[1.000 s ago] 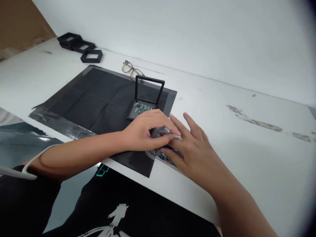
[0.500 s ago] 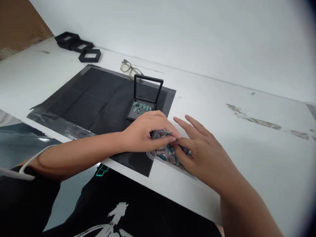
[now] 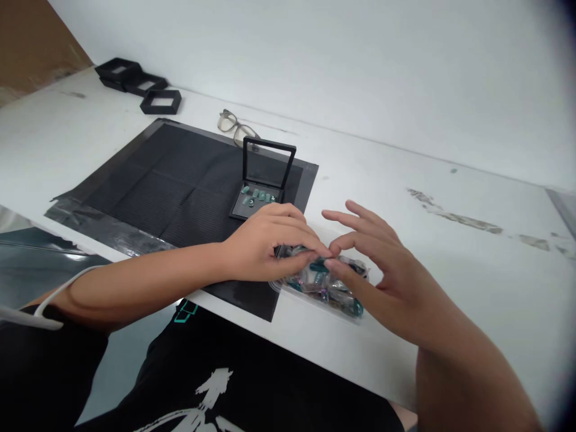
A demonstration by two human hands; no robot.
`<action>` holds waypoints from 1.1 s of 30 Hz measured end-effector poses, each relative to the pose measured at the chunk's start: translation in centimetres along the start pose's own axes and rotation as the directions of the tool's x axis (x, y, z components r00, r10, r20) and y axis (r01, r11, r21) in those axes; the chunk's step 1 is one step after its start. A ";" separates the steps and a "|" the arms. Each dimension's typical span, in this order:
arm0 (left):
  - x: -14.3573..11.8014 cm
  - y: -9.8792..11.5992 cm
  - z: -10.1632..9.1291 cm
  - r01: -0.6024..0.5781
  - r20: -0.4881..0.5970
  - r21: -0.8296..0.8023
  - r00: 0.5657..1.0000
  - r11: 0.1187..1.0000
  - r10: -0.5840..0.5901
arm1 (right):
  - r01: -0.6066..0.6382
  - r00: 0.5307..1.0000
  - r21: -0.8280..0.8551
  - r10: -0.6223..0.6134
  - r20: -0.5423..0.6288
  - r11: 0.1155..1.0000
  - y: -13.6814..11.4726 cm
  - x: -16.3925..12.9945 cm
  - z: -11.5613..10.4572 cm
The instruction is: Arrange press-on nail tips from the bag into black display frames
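The left hand (image 3: 265,246) is closed on the near-left end of a clear bag (image 3: 324,285) of small stones, thumb and fingers pinching its edge. The right hand (image 3: 387,276) hovers at the bag's 3 o'clock side with thumb and forefinger brought together at the bag's top; whether they grip a stone or the film cannot be told.

Risks, as a judgement:
- The bag lies near the front edge of the worktop (image 3: 450,240). A pull toward 6 o'clock could tip it over the edge and scatter the stones onto the lap below.
- The film looks thin and slack. A one-sided pinch may let the mouth sag and spill pieces onto the mat (image 3: 171,180), where dark stones would be hard to find.
- The open case (image 3: 263,192) stands just beyond the left hand at 12 o'clock, lid upright. A knuckle lifting that way could knock the lid shut or shift the green stones (image 3: 258,195) set in it.

Position: the bag lies flat, partly on the mat's corner, partly on bare worktop, directly under both sets of fingertips. Glasses (image 3: 236,126) lie beyond the case at 11 o'clock.
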State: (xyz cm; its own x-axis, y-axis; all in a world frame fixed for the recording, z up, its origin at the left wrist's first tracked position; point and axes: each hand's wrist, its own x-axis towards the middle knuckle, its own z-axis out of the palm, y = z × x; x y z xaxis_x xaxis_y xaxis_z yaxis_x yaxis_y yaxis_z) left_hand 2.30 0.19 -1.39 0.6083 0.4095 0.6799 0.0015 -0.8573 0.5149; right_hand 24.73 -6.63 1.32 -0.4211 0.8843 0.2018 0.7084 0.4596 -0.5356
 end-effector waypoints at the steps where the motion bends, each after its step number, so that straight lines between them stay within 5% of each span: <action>1: 0.0 0.1 0.0 -0.014 -0.002 0.009 1.000 1.000 0.014 | -0.013 1.000 0.034 0.013 0.008 0.999 0.0 -0.1 -0.3; 14: 0.2 0.5 0.6 -0.031 -0.102 -0.159 0.995 0.987 0.015 | -0.088 0.982 0.323 0.028 0.187 0.942 -0.9 -0.1 -1.5; 23: 0.8 0.7 0.0 -0.224 -0.201 0.024 0.954 0.974 0.224 | -0.045 0.994 0.467 -0.007 0.110 0.883 -1.3 0.1 -1.4; 28: 1.1 1.1 -0.9 -0.340 -0.199 0.209 0.903 0.917 0.380 | -0.027 0.994 0.397 0.067 -0.086 0.917 -1.5 0.1 -1.4; 33: 1.3 1.4 -1.3 -0.386 -0.168 0.278 0.882 0.880 0.440 | -0.031 0.908 0.301 0.153 -0.389 0.953 -1.1 0.2 -1.1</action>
State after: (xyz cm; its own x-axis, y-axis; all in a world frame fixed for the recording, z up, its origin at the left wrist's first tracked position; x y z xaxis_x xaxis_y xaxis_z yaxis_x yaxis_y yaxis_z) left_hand 2.11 -0.06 0.89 0.4044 0.0367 0.9138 -0.0124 -0.9989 0.0456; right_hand 24.52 -6.89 2.85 -0.0539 0.9055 0.4210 0.5177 0.3858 -0.7636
